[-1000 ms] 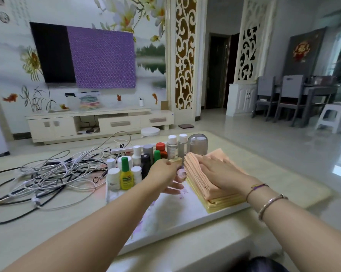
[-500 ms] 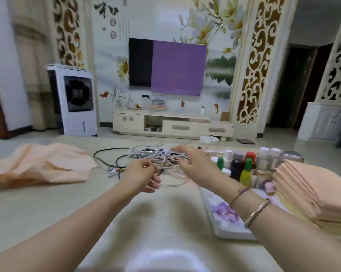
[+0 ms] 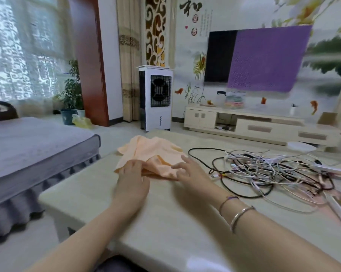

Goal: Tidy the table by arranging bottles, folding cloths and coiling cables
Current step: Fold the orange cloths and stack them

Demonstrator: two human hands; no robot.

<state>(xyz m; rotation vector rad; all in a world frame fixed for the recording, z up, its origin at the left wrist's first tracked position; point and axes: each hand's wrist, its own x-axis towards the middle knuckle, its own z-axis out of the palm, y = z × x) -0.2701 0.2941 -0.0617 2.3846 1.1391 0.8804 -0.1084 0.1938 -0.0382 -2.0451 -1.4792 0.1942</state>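
Observation:
A crumpled peach cloth [image 3: 152, 152] lies at the far left end of the beige table [image 3: 165, 222]. My left hand [image 3: 132, 181] lies at the cloth's near edge, its fingertips touching the fabric. Just right of it, my right hand [image 3: 191, 171] hovers with fingers spread at the cloth's near right corner. A tangle of white and black cables [image 3: 273, 173] sprawls on the table to the right of both hands. The bottles and the folded stack are out of view.
A white tray's edge [image 3: 340, 213] shows at the far right, partly under the cables. A grey-covered bed or sofa [image 3: 28, 150] stands close to the table's left end. Beyond are a white air cooler [image 3: 155, 99] and a TV cabinet [image 3: 264, 124].
The view swung left from the folded stack and bottles, past the cables, to the loose cloth. Both hands moved left with it and now reach the cloth.

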